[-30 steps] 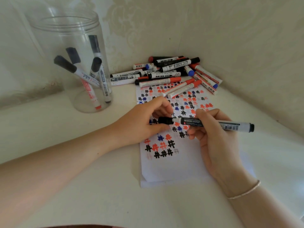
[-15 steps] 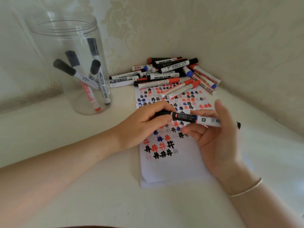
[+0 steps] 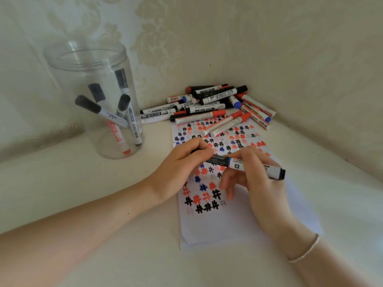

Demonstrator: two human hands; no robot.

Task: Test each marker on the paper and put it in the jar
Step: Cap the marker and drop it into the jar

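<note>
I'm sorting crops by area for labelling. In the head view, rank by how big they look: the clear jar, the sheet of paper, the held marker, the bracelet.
1. White paper sheet with hash marks
2. Clear plastic jar, though nearly paper-sized
3. Held black-ended marker
4. Thin silver bracelet

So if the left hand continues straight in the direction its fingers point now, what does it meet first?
The left hand points right along the marker it grips, so it would likely first meet the right hand holding the same marker; depth looks about equal, though this is uncertain.
</note>
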